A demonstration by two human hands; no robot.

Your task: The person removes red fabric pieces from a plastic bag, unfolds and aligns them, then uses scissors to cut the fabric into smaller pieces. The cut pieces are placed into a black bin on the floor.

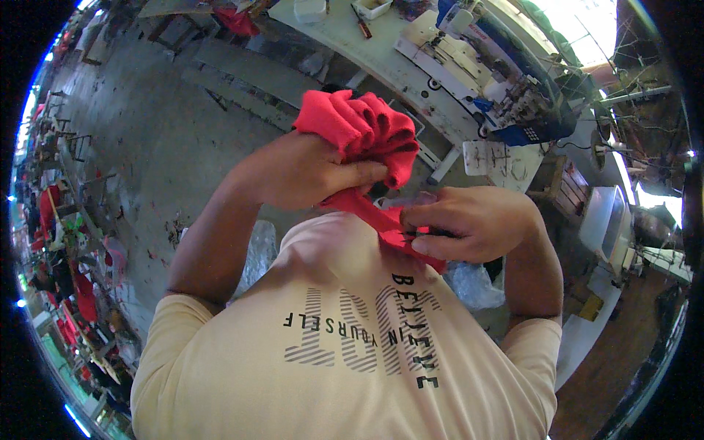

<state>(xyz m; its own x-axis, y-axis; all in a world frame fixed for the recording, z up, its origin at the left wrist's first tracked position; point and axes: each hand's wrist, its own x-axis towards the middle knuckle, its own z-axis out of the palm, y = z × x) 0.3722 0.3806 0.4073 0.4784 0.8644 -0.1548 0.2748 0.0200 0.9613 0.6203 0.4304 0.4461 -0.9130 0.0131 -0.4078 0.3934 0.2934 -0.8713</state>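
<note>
A bunched piece of red cloth [367, 128], folded in several layers, is gathered in front of my chest. My left hand [312, 172] is closed round its lower left side, the thumb pressed across the folds. From there a narrower red strip runs down to the right. At that strip my right hand [466, 224] is closed, fingers bent and pinching near the edge. A small greyish, partly see-through object [411, 199] shows beside the right index finger; its kind cannot be made out. The cloth's lower end passes behind my right fingers.
Ahead to the right stands a pale worktable [334, 29] with a white and blue sewing machine [469, 62]. A white tray [372, 7] lies at its far side. Clear plastic bags [473, 284] are below me. Red garments [84, 293] and racks line the far left.
</note>
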